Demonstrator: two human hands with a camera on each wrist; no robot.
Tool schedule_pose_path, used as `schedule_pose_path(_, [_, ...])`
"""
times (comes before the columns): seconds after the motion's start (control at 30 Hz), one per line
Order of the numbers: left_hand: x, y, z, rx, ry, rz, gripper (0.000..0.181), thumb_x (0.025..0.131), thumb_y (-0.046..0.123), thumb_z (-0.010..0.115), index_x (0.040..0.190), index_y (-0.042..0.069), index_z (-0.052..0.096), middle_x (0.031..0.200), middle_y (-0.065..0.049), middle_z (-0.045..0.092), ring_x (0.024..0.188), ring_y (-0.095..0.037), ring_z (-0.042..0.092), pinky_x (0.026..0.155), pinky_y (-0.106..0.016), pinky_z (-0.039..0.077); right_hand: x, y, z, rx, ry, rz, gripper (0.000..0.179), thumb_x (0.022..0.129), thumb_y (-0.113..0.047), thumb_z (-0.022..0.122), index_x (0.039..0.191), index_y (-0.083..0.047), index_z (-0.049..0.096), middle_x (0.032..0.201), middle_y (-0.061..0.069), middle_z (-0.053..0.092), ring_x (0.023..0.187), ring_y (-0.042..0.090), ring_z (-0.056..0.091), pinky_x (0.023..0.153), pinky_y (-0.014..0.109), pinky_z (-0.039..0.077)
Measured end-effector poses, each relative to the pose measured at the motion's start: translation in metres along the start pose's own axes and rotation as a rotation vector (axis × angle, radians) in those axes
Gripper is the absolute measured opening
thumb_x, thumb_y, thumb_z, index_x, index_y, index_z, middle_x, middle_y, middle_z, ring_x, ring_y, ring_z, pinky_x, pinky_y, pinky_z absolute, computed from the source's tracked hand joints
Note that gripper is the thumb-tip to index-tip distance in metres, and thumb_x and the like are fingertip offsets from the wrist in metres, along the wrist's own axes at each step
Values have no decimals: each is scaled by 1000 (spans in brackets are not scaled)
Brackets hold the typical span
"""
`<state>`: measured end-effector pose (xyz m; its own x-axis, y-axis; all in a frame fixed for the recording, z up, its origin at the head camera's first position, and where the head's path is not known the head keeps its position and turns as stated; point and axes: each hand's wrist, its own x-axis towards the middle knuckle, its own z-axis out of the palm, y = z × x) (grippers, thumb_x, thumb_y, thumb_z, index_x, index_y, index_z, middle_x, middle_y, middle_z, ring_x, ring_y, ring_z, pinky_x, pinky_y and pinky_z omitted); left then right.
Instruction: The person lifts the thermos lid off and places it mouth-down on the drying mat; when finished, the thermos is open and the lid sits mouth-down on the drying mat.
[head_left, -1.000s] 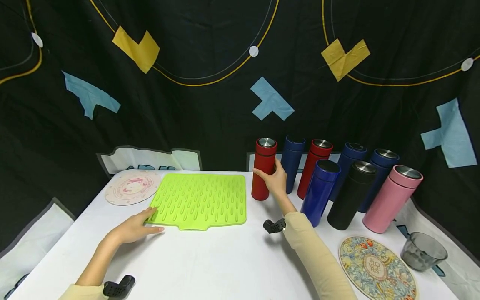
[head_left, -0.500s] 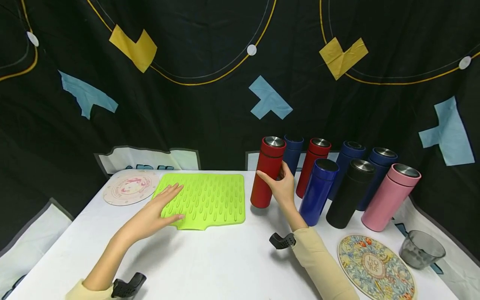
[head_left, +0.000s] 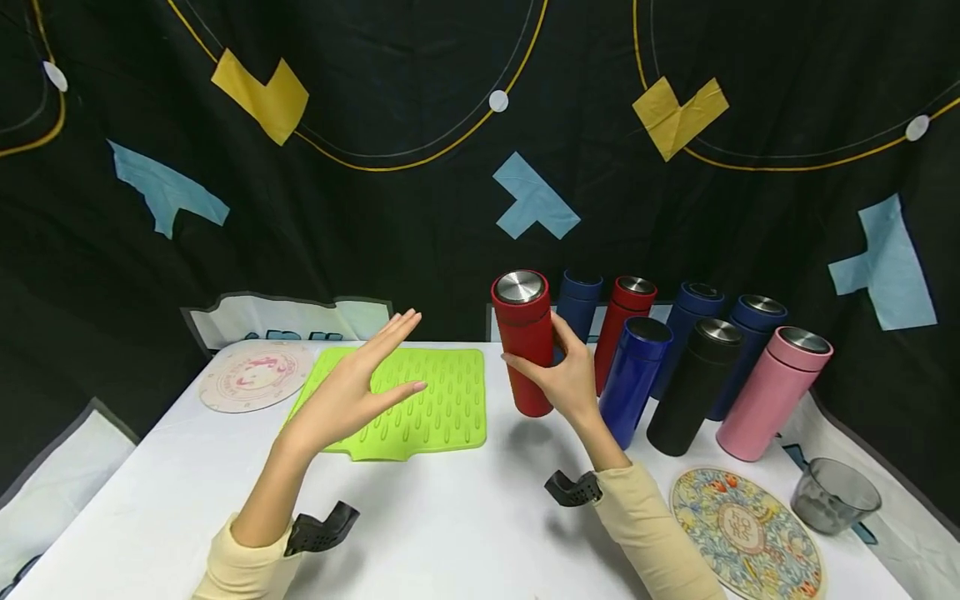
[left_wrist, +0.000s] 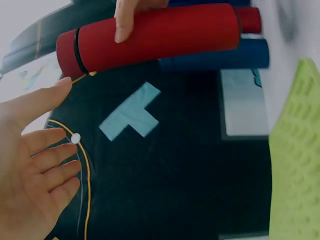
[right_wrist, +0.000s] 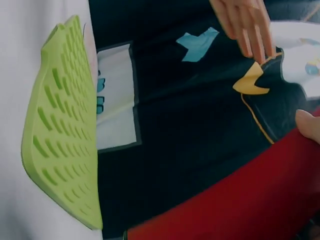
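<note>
My right hand [head_left: 566,375] grips a red thermos bottle [head_left: 522,337] with a silver-topped lid, thumb on its near side. The bottle is held upright above the white table, its shadow below it. My left hand [head_left: 341,400] is raised over a lime-green ridged mat [head_left: 442,400], fingers straight and thumb spread, holding nothing. In the left wrist view, the open palm of that left hand [left_wrist: 30,170] faces the red thermos bottle [left_wrist: 175,37], with the thumb tip close to its lid end. The right wrist view shows part of the red bottle [right_wrist: 240,200] and the mat [right_wrist: 65,130].
Right of the held bottle stand several thermos bottles: another red one [head_left: 624,325], a bright blue one [head_left: 633,383], a black one [head_left: 690,392], a pink one [head_left: 772,396] and navy ones. A patterned round mat [head_left: 705,517] and grey glass cup [head_left: 832,500] lie front right; a pale round mat [head_left: 225,387] lies back left.
My right hand has lifted the red bottle off the table and brought it nearer. My left hand has risen from the green mat's edge and moved right, toward the bottle.
</note>
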<state>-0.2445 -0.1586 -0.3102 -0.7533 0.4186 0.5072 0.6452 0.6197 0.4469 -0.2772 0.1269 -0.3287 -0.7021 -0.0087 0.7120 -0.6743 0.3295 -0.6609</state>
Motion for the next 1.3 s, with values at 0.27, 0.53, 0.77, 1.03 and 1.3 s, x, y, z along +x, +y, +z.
schedule_pose_path(0.27, [5,17,4,-10,42,74,87,84,22,77,154,24,25,157,4,24,143,-16,23,102,-49,41,3,11,-3,-104,-136,-221,75,64,-11,91,131,-5,57,113,11,65,98,25,61,78,40,55])
schedule_pose_path(0.53, [-1,29,-1,-14,27,217,94,76,14,83,152,24,30,156,3,27,139,-17,33,97,-42,47,-1,-2,-7,-129,-390,-329,74,69,-19,88,135,-14,56,122,4,62,106,19,59,82,36,55])
schedule_pose_path(0.77, [-4,34,-3,-38,20,259,89,72,8,85,148,21,40,151,1,38,134,-18,42,96,-38,48,-5,-12,-10,-159,-480,-335,77,67,-22,89,136,-15,55,124,3,62,107,18,59,84,34,55])
schedule_pose_path(1.03, [-2,35,-2,-60,17,318,85,71,4,85,145,16,45,146,-3,46,130,-20,47,93,-36,51,-6,-16,-13,-180,-533,-390,78,67,-22,90,136,-14,55,124,4,62,107,18,60,82,31,56])
schedule_pose_path(1.3, [-5,32,-8,-116,55,334,77,68,4,87,136,13,53,132,-2,56,119,-20,54,90,-39,53,-6,-18,-10,-52,-502,-458,78,64,-18,92,133,-7,58,122,6,65,106,19,63,85,32,55])
